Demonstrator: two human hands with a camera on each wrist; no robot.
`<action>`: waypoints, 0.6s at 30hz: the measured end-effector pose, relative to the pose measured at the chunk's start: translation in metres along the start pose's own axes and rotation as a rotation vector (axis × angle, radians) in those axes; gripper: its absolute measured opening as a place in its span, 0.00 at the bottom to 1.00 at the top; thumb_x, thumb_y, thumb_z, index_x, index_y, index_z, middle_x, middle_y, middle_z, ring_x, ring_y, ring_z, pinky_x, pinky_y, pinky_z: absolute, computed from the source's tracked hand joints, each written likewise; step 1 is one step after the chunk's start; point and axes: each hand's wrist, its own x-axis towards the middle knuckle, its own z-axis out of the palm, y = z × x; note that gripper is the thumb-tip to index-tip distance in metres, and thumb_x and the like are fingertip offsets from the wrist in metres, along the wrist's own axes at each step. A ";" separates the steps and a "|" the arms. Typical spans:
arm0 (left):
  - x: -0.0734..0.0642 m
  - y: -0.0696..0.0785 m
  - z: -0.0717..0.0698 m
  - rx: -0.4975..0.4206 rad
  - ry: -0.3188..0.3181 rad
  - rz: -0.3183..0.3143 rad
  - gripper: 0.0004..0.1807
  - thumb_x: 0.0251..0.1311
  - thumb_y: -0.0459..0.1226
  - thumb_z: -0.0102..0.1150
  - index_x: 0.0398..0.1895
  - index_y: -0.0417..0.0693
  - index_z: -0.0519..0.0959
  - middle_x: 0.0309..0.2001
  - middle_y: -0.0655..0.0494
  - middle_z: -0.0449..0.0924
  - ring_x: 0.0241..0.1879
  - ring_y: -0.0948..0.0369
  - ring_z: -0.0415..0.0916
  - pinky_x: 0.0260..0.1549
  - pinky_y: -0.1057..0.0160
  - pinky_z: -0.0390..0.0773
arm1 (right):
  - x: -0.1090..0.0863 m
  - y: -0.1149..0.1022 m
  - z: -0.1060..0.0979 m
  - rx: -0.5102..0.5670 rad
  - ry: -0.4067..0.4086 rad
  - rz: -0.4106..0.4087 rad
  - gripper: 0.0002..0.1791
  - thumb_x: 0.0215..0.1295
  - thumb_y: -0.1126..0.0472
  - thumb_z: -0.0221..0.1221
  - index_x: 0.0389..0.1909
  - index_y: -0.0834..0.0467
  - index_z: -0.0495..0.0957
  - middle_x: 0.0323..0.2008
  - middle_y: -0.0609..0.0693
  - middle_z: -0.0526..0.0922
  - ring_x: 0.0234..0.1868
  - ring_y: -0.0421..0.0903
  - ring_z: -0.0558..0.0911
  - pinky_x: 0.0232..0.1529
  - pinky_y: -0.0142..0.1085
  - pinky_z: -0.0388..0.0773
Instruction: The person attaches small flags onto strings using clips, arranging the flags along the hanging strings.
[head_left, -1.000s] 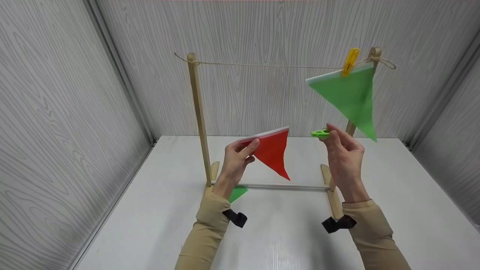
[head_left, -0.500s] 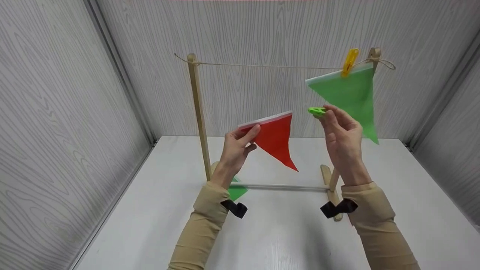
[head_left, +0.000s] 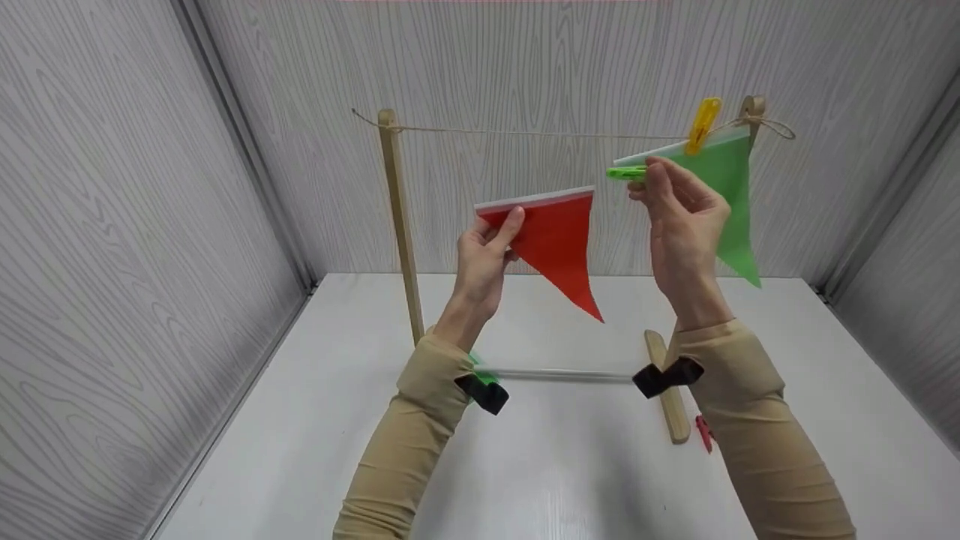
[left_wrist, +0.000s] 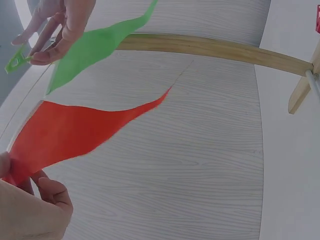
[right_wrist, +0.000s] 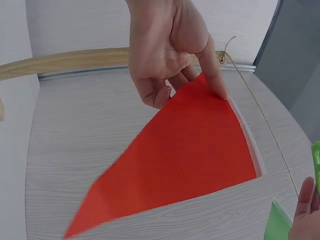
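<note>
My left hand [head_left: 484, 266] pinches a red triangular pennant [head_left: 559, 240] near the left end of its white top edge, and the point hangs down to the right. Between thumb and fingers of my right hand [head_left: 682, 225] is a light green clothespin [head_left: 625, 173], its nose pointing left. Both hands are below a thin string [head_left: 525, 133] stretched between two wooden posts. A green pennant [head_left: 735, 202] hangs at the string's right end under a yellow clothespin [head_left: 703, 126]; my right hand covers part of it. In the right wrist view the red pennant [right_wrist: 185, 145] is apart from the string.
The left wooden post [head_left: 397, 210] and a wooden foot [head_left: 671, 397] belong to the stand, joined low by a white rod [head_left: 562, 373]. Behind my left sleeve lies a green piece [head_left: 484, 371] on the white table [head_left: 555, 465]. A red clothespin [head_left: 704, 433] lies by my right sleeve.
Both hands have risen toward the string, carrying the red pennant and the light green clothespin. The red clothespin on the table has come into view beside my right sleeve.
</note>
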 end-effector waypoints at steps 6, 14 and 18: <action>0.009 0.007 0.007 -0.010 0.029 0.037 0.15 0.69 0.35 0.60 0.56 0.40 0.76 0.47 0.49 0.84 0.47 0.57 0.82 0.55 0.60 0.82 | 0.017 -0.004 0.013 0.000 0.007 -0.052 0.11 0.65 0.80 0.57 0.41 0.70 0.86 0.34 0.55 0.87 0.34 0.46 0.84 0.43 0.32 0.85; 0.022 0.015 0.018 -0.018 0.101 0.038 0.16 0.68 0.36 0.62 0.56 0.42 0.77 0.48 0.47 0.84 0.45 0.58 0.82 0.55 0.59 0.83 | 0.031 -0.001 0.020 -0.156 -0.018 -0.157 0.08 0.61 0.69 0.67 0.41 0.67 0.86 0.33 0.52 0.88 0.32 0.45 0.86 0.44 0.31 0.85; 0.028 0.020 0.026 -0.018 0.103 0.041 0.17 0.67 0.37 0.62 0.56 0.42 0.77 0.47 0.48 0.83 0.45 0.58 0.81 0.53 0.61 0.83 | 0.039 0.001 0.026 -0.259 -0.025 -0.204 0.10 0.60 0.66 0.69 0.41 0.65 0.87 0.32 0.49 0.88 0.31 0.43 0.85 0.46 0.31 0.84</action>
